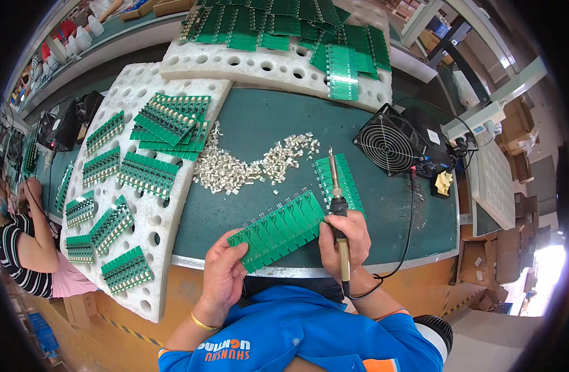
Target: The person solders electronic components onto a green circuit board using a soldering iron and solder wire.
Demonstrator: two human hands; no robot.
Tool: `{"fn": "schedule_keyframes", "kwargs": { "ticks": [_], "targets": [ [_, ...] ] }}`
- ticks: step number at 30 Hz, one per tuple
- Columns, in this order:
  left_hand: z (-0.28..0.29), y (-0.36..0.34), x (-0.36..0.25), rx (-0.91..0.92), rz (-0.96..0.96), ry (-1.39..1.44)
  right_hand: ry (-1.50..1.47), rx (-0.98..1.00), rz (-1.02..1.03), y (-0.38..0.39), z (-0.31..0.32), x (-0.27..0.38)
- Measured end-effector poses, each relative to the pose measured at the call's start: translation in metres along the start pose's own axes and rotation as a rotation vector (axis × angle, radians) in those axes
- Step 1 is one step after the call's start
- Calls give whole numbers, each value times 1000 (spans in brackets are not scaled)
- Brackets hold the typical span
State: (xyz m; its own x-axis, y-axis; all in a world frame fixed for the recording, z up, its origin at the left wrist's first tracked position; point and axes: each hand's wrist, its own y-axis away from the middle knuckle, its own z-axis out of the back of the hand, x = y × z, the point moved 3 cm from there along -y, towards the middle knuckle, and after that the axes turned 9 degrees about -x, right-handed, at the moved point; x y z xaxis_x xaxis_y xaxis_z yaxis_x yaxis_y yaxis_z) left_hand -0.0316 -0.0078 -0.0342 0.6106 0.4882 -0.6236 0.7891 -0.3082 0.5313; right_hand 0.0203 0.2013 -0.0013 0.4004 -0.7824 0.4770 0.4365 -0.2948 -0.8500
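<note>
Nearer the person than the parts heap [225,172], the left hand [223,273] pinches a green circuit board [278,231] by one end. Right of the heap, the right hand [357,239] wraps its fingers around a soldering iron [339,205].

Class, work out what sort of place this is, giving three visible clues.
Probably an electronics assembly workshop: a soldering iron is in the person's right hand, many green circuit boards lie on white foam slabs, and small pale parts are heaped on the bench.
</note>
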Motion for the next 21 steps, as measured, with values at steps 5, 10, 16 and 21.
{"fn": "schedule_keyframes", "kwargs": {
  "ticks": [5, 10, 16, 21],
  "targets": [
    [0, 0, -1, -12, -2, -9, -1, -3, -7, 1, -1, 0],
    [-1, 0, -1, -20, 3, -9, 4, 6, -11, -1, -1, 0],
    [-1, 1, -2, 10, -11, -6, 23, 38, -46, 1, -1, 1],
    [1, 1, -1, 17, -12, 1, 17, 37, -48, 2, -1, 0]
  ]
}}
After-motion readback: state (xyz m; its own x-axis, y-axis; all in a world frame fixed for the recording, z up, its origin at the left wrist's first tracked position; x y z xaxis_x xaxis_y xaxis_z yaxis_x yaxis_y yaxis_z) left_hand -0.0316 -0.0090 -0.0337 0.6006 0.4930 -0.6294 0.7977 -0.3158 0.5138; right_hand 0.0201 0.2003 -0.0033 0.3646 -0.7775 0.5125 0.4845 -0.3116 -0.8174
